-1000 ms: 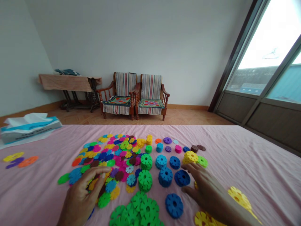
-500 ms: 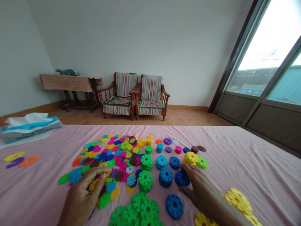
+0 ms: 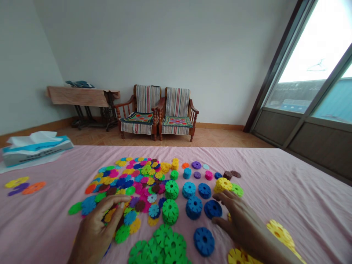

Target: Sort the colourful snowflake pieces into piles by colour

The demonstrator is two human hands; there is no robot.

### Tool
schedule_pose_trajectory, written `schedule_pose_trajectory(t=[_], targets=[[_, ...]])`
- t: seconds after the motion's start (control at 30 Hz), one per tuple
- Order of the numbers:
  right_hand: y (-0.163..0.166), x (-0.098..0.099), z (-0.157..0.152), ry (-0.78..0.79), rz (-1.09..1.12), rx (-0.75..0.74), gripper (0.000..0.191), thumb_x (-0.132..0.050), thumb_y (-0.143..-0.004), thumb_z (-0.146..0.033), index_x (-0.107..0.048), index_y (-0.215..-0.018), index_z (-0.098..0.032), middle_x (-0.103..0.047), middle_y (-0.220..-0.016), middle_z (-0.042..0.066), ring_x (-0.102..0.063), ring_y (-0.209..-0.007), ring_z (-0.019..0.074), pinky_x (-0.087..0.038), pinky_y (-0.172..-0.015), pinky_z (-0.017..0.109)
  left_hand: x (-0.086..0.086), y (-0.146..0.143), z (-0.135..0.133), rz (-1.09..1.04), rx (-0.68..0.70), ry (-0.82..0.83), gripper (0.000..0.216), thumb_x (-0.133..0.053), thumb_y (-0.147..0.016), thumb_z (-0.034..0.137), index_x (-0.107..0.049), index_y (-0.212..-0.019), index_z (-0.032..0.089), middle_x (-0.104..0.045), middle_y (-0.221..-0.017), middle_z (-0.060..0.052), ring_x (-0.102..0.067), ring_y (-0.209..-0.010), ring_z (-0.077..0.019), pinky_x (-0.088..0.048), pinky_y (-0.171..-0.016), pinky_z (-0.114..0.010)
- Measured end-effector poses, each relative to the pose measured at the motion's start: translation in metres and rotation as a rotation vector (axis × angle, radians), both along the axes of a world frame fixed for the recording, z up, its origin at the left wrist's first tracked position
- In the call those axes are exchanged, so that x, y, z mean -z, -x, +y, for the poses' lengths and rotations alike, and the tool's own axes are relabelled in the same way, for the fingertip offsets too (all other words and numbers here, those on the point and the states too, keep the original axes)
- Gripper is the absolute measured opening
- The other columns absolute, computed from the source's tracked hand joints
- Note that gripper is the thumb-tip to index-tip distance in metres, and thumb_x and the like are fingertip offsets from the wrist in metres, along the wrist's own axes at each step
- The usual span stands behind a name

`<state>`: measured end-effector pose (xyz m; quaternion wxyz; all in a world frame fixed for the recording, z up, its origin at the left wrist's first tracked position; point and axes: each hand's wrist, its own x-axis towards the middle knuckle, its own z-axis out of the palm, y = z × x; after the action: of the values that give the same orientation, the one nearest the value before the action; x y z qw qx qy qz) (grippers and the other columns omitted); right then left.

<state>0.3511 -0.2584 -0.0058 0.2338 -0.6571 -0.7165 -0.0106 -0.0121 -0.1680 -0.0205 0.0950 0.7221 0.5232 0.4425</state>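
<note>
Many coloured snowflake-shaped plastic discs lie on a pink cloth (image 3: pixel 288 190). My left hand (image 3: pixel 97 227) rests flat, fingers stretched, on the mixed loose pile (image 3: pixel 129 183). My right hand (image 3: pixel 242 222) lies with fingers apart beside a dark blue stack (image 3: pixel 213 209), fingertips close to a yellow stack (image 3: pixel 222 184). Neither hand grips a disc. Green stacks (image 3: pixel 169 211), light blue stacks (image 3: pixel 194 206) and another dark blue stack (image 3: pixel 204 240) stand between the hands. Loose green discs (image 3: pixel 161 247) lie near the front edge.
A tissue box (image 3: pixel 34 149) sits at the far left of the cloth, with three discs (image 3: pixel 23 186) near it. Yellow discs (image 3: pixel 279 231) lie by my right forearm. Two wooden armchairs (image 3: pixel 156 113) and a side table (image 3: pixel 82 99) stand at the far wall; a window is on the right.
My right hand slid a little left toward the dark blue stack, then drew back right. The left hand has stayed on the loose pile.
</note>
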Motion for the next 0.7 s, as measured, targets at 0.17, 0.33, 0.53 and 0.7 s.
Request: schedule_pose_trajectory(t=[0.17,0.33,0.53,0.7], targets=[[-0.002,0.002,0.001,0.008,0.064,-0.019,0.033,-0.064,-0.075,-0.031,-0.065,-0.105,-0.018,-0.069,-0.103,0.012,-0.065,-0.093,0.0294,-0.052,-0.082,0.046,-0.002,-0.003,-0.001,-0.014,-0.01,0.0,0.035,-0.051,-0.083,0.056,-0.072,-0.085,0.028,-0.077,-0.091,0.0,-0.072,-0.089,-0.0224,-0.058,-0.081,-0.029],[-0.005,-0.003,0.001,0.062,0.22,-0.025,0.025,-0.063,-0.072,-0.026,-0.063,-0.097,-0.023,-0.069,-0.097,0.006,-0.065,-0.087,0.0238,-0.052,-0.08,0.041,-0.002,-0.002,-0.001,-0.009,0.006,0.004,0.035,-0.051,-0.083,0.056,-0.072,-0.086,0.028,-0.077,-0.092,0.0,-0.072,-0.091,-0.0223,-0.057,-0.081,-0.028],[-0.001,-0.013,0.0,0.141,0.314,-0.008,0.027,-0.062,-0.067,-0.021,-0.06,-0.093,-0.022,-0.067,-0.094,0.004,-0.063,-0.088,0.0232,-0.051,-0.081,0.039,0.002,0.002,0.001,0.017,0.012,0.016,0.033,-0.051,-0.084,0.054,-0.071,-0.089,0.029,-0.076,-0.095,0.0,-0.071,-0.093,-0.0218,-0.057,-0.082,-0.028],[0.0,-0.015,0.0,0.169,0.339,0.017,0.028,-0.062,-0.064,-0.02,-0.06,-0.091,-0.022,-0.065,-0.091,0.003,-0.061,-0.088,0.0234,-0.05,-0.079,0.039,0.001,0.002,0.001,0.023,0.013,0.014,0.035,-0.05,-0.084,0.056,-0.071,-0.089,0.029,-0.076,-0.095,0.0,-0.072,-0.091,-0.0223,-0.057,-0.081,-0.029]])
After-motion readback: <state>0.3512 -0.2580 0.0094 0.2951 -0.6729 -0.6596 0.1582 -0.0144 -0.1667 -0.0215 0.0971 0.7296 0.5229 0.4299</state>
